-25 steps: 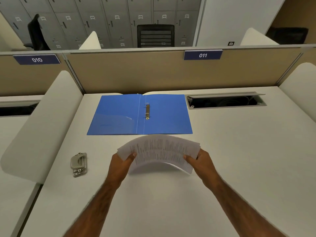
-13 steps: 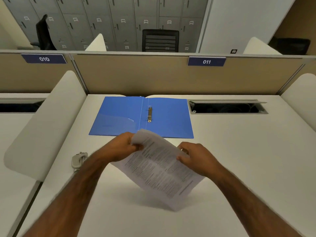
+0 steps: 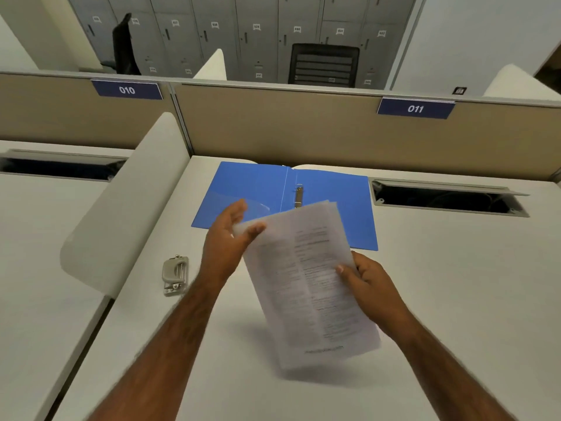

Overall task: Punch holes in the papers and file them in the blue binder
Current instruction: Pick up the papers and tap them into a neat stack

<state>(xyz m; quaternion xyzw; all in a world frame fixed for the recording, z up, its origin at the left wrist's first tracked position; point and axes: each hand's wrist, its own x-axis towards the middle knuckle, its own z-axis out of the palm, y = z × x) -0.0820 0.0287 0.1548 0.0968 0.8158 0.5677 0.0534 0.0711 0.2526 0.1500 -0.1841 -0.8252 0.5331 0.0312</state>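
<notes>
Above the desk (image 3: 455, 284), my right hand (image 3: 373, 287) pinches the papers (image 3: 306, 284) by their right edge, my left hand (image 3: 224, 241) loose-fingered at their top corner, hold too blurred to tell; I judge I'm squaring them, next carrying them to the hole punch (image 3: 175, 275) at nine o'clock, blue binder (image 3: 249, 189) open at twelve.

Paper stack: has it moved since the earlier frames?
Yes. The paper stack has turned from crosswise to lengthwise, its top edge now overlapping the blue binder in view.

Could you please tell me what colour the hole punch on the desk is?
The hole punch is silver-grey; head view.
</notes>
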